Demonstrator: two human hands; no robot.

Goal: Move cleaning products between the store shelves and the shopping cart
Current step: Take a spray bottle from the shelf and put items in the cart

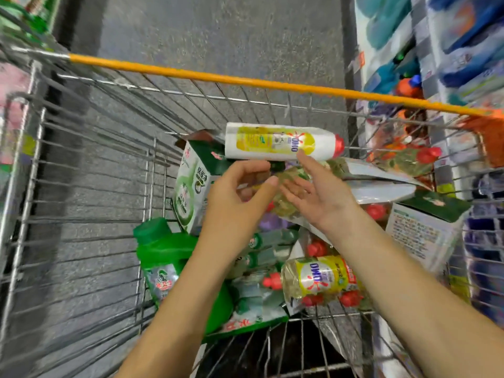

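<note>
1 white OMO bottle lies sideways at far end of pile in shopping cart, red cap pointing right, over green box; we cannot tell if it rests there. We judge best move: support its body, not cap, keep it level. Left hand: fingers loosely curled, holding nothing. Right hand: fingers spread, index tip touching bottle's near side.

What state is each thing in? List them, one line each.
White bottle: on its side atop the others, capped, not gripped.
Green jug: lying tilted, capped.
Green box: tipped at an angle.
Yellow bottle: on its side.
Left hand: loosely curled, empty.
Right hand: open, empty.
Cart: partly filled.
</note>
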